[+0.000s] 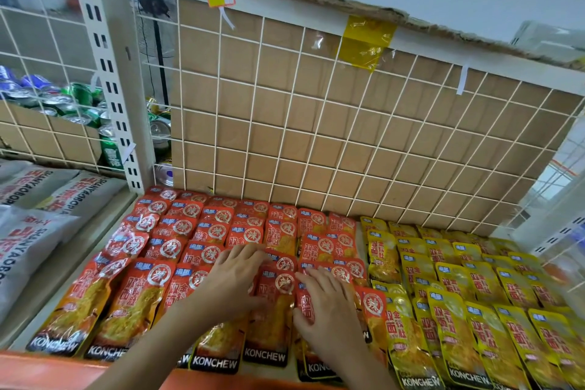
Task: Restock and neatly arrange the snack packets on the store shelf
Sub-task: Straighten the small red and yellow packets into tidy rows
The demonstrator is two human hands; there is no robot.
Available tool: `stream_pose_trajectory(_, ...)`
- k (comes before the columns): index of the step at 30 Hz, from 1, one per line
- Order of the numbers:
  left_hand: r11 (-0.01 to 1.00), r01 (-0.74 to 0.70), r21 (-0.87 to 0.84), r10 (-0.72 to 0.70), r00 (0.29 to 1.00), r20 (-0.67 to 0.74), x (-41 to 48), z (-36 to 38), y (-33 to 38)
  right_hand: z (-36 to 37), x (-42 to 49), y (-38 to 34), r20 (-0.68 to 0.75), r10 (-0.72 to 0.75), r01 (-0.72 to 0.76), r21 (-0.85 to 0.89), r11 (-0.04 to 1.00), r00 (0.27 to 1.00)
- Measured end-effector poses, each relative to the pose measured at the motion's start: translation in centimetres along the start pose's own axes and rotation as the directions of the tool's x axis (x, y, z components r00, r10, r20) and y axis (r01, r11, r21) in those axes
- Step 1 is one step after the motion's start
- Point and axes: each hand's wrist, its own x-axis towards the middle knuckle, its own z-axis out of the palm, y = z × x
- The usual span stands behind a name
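Red KONCHEW snack packets (177, 231) lie in overlapping rows across the left and middle of the shelf. Yellow packets (459, 288) of the same brand fill the right side. Both my hands lie flat on the front red rows. My left hand (234, 275) presses on packets with its fingers spread and pointing right. My right hand (326, 310) rests on the neighbouring column, its thumb touching the edge of the front red packet (272, 313) that lies between the two hands. Neither hand lifts a packet.
A white wire grid (316, 123) backed by brown cardboard closes the shelf's rear. An orange shelf lip (47, 370) runs along the front. Grey bags (28, 231) lie on the left shelf section; drink cans (79, 104) sit in a box behind the grid, upper left.
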Motion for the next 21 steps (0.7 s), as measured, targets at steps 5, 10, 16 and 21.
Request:
stream_pose_trajectory(5,0.995,-0.098,0.018,0.1,0.979,-0.179,-1.4,0.8,0.5,-1.1,1.1,0.4,-0.112,0.015,-0.003,0.103,0.995,0.994)
stream_pose_trajectory(10,0.977,-0.204,0.057,0.209,0.971,-0.114,-3.9,2.2,0.9,-2.1,3.4,0.5,-0.141,0.0,0.017,0.118,0.993,0.99)
stream_pose_trajectory(16,0.979,-0.183,0.088,0.182,0.983,0.016,-4.5,2.1,0.9,-2.2,7.4,0.1,0.03,-0.031,0.032,-0.021,0.999,0.999)
stream_pose_trajectory(21,0.972,-0.192,0.133,0.18,0.978,0.103,-4.7,2.1,0.8,-2.2,8.8,-0.1,0.088,-0.015,0.006,0.102,0.995,0.996)
